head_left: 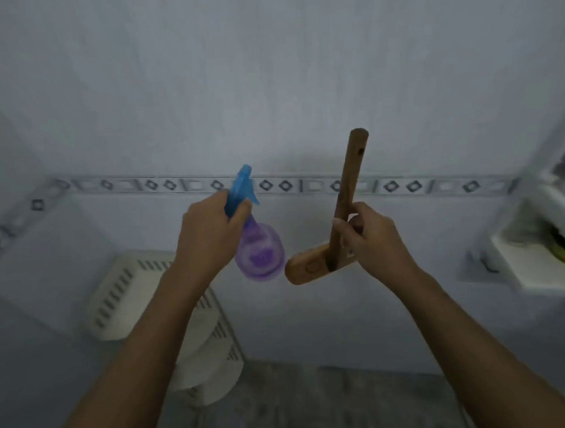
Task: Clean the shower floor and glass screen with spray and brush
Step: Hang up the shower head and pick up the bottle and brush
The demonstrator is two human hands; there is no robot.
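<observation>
My left hand (206, 238) grips a spray bottle (259, 255) with a blue trigger head and a clear purple body, held up in front of the tiled wall. A finger rests on the trigger. My right hand (372, 238) holds a wooden brush (311, 266) by its long handle, which points upward, with the brush head at the bottom beside the bottle. The two tools are close together at chest height and do not touch. The grey shower floor (319, 406) lies below. No glass screen can be made out.
A pale blue tiled wall (266, 82) with a patterned border strip (401, 185) fills the view ahead. A white slatted plastic basket (123, 289) stands at lower left. A white shelf (549, 273) with a yellow item projects from the right.
</observation>
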